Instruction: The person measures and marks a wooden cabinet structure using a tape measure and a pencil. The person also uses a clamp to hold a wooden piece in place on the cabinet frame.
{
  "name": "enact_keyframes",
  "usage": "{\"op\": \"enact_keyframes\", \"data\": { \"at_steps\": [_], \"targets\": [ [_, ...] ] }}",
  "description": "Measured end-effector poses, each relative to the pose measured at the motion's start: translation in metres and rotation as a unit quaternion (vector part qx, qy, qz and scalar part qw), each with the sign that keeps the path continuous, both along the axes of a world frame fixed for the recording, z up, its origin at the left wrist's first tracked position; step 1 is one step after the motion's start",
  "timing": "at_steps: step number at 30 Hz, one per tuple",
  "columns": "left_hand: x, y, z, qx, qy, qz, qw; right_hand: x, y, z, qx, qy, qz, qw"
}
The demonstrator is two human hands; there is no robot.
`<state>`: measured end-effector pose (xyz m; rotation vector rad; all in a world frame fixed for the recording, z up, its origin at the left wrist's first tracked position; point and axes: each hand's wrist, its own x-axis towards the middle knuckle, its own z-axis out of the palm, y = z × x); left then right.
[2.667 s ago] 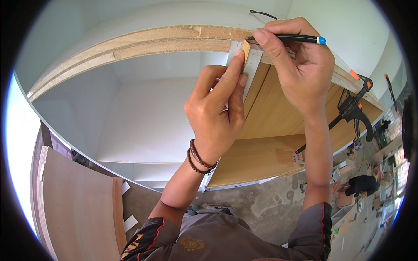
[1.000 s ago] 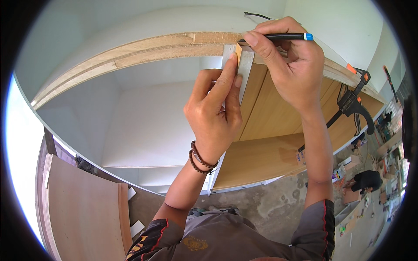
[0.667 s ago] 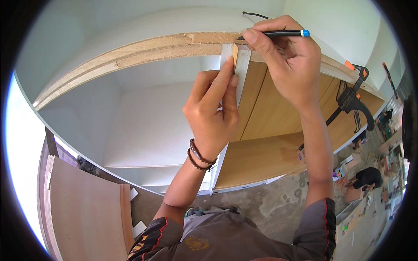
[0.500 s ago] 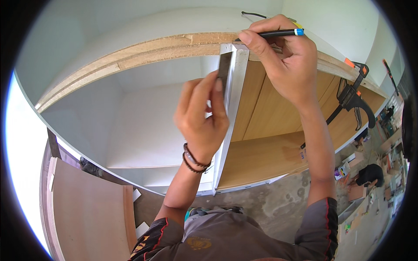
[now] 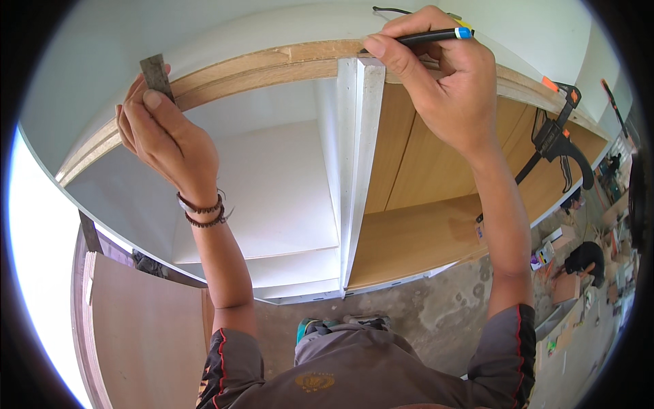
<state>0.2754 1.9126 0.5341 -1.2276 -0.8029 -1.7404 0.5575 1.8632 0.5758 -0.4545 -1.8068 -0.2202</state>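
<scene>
Between thumb and fingers, my left hand (image 5: 160, 129) pinches a flat dark metal strip (image 5: 157, 77), perhaps a scraper or ruler, upright beside the left stretch of the curved wooden edge (image 5: 266, 60). My right hand (image 5: 446, 88) grips a black pencil (image 5: 426, 36) with a blue-and-white end. Its tip is down at the wooden edge, close to the top of the white upright divider (image 5: 361, 136). The divider splits the cabinet into a white-lined left bay (image 5: 272, 184) and a wood-grain right bay (image 5: 422, 225).
A black bar clamp (image 5: 557, 140) with orange pads is fixed on the right part of the cabinet. Tall wooden panels (image 5: 146, 327) stand at the lower left. On the concrete floor at right, a person (image 5: 584, 262) bends among scattered boards and boxes.
My left hand has swung left with the metal strip, away from the divider to the left part of the wooden edge. My right hand stays near the divider's top with the pencil.
</scene>
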Motion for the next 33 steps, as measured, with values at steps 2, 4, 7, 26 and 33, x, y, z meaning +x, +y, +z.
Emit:
{"op": "enact_keyframes", "data": {
  "at_steps": [2, 4, 7, 26, 33],
  "targets": [
    [-0.003, 0.003, 0.0, -0.029, 0.002, -0.016, 0.999, -0.001, 0.001, 0.0, 0.001, 0.012, 0.017, 1.0],
    [-0.005, 0.004, -0.001, -0.049, -0.011, -0.045, 0.998, -0.001, 0.004, -0.002, -0.002, 0.012, 0.026, 1.0],
    [-0.004, 0.008, 0.001, -0.019, -0.001, -0.036, 0.999, 0.002, 0.006, -0.002, 0.01, -0.003, 0.011, 1.0],
    [-0.005, 0.017, 0.001, 0.031, 0.019, -0.043, 0.998, -0.001, 0.0, -0.001, -0.03, 0.004, 0.029, 0.999],
    [-0.005, 0.017, 0.0, 0.034, 0.02, -0.049, 0.998, -0.001, -0.001, 0.001, -0.012, -0.009, 0.009, 1.0]
  ]
}}
